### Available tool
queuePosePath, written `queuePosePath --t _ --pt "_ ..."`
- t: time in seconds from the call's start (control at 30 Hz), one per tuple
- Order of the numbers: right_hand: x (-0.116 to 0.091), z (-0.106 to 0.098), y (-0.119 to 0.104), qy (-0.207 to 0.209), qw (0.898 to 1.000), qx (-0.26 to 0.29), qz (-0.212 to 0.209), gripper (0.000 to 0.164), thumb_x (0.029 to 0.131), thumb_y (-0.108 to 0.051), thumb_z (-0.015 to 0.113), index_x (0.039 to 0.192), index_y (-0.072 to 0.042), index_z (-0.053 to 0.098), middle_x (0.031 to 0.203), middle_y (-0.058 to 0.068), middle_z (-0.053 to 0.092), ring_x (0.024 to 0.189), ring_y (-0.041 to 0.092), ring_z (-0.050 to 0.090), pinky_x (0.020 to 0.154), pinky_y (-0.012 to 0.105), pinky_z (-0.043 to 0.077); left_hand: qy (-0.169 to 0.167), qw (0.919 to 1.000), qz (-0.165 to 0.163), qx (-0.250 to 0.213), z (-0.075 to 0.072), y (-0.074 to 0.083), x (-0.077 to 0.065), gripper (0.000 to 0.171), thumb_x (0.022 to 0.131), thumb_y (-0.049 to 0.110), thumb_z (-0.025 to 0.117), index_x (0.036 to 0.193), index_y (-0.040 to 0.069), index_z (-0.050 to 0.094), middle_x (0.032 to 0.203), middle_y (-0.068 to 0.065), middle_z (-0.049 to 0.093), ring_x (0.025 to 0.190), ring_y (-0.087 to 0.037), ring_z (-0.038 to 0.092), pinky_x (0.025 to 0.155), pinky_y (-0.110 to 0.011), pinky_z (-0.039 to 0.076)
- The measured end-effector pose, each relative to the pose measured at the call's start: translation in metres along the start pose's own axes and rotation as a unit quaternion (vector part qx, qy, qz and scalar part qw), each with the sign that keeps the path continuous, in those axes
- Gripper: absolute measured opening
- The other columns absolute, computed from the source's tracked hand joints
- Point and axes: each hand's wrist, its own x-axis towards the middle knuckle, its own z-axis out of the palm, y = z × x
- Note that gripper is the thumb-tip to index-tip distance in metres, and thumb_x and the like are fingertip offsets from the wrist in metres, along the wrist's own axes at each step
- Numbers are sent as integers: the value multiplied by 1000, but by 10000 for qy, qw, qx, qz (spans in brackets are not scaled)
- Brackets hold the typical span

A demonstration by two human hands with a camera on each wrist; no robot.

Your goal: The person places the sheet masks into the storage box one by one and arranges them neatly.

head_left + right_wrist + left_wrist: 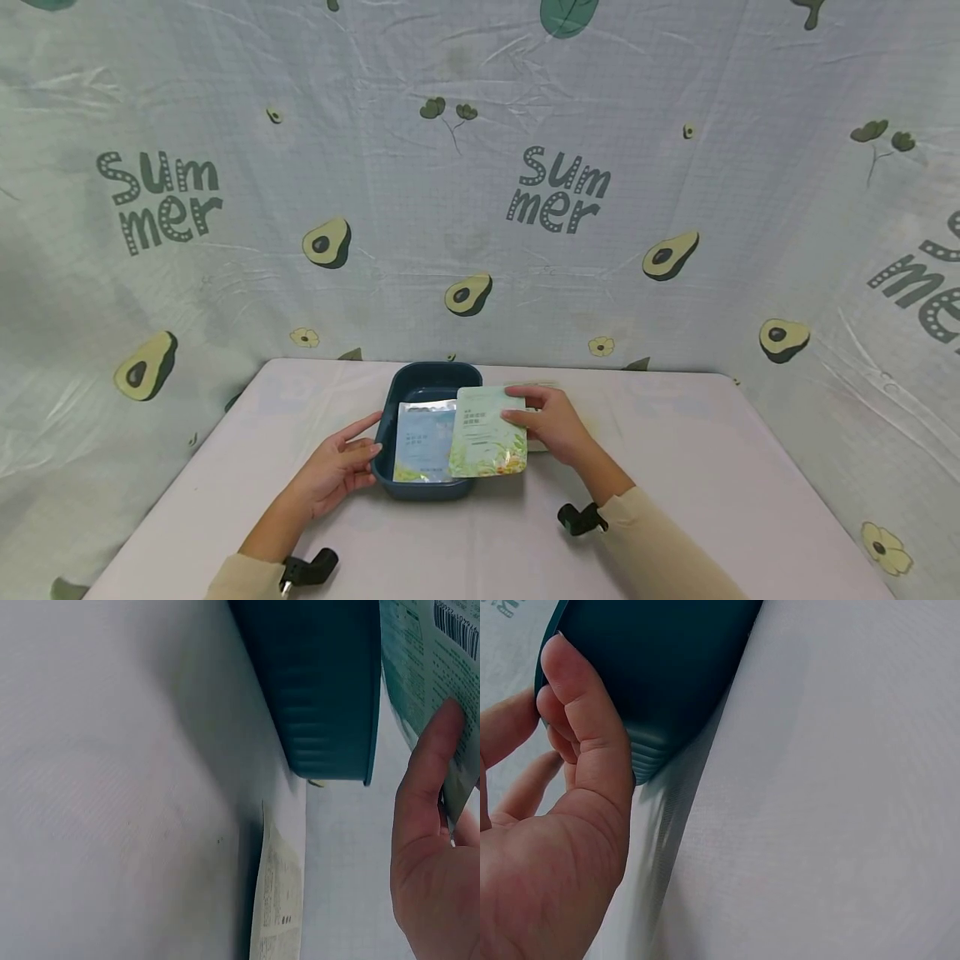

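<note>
A dark teal plastic bin (423, 492) stands on the table, its left rim pinched between thumb and fingers of my left hand (337, 467). Inside it a light blue sachet (422, 442) leans with its printed face up. My right hand (551, 421) pinches a pale green sachet (487, 433) by its right edge, thumb on the front. That sachet is held over the bin's right side and overlaps the blue one in the head view. In the right wrist view its back with a barcode shows, near the bin's outer wall (322, 697).
Another pale sachet (277, 900) lies on the table right of the bin, partly hidden by my right hand in the head view. A white cloth covers the table (675, 467). Behind hangs a curtain (390, 183) printed with avocados.
</note>
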Motion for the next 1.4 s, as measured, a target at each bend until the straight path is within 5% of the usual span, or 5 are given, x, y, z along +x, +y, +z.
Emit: queuePosePath --t 1.03,1.4 --pt "19 34 -18 -510 9974 -487 154 45 87 -17 82 130 -11 70 112 14 64 87 22 70 77 35 64 -102 9999 29 -60 -2 -1 -1 75 102 15 64 164 18 23 95 3 60 72 -9 59 72 -22 60" --pt "27 39 -25 -527 9914 -1194 21 47 85 -18 85 128 -9 69 96 10 69 78 20 72 74 33 64 -31 10000 1 -95 -1 -2 1 74 102 15 64 164 20 25 94 3 60 71 -9 59 72 -22 60"
